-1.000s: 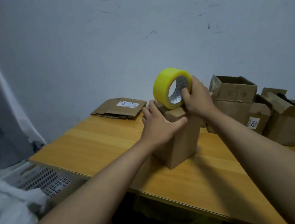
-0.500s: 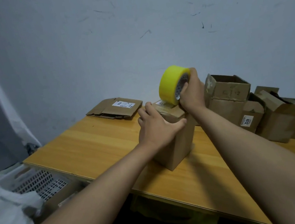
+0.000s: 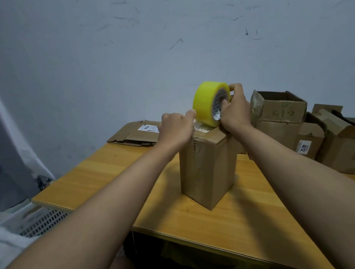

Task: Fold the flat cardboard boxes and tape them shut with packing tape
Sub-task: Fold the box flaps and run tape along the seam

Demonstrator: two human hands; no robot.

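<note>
A tall brown cardboard box stands upright in the middle of the wooden table, its top flaps folded down. On the far part of its top sits a yellow roll of packing tape on edge. My right hand grips the roll, thumb in the core and fingers over the rim. My left hand rests on the box top at its left edge, fingers curled, fingertips touching the roll's lower left side. Whether it pinches the tape's end is hidden.
A flat folded box with a white label lies at the table's far left. Several opened brown boxes crowd the right side against the wall. A white perforated basket sits below the table's left edge, beside a grey curtain.
My left hand slid from the near top edge of the box toward the far side and now touches the roll. The roll turned more edge-on, and the camera moved closer.
</note>
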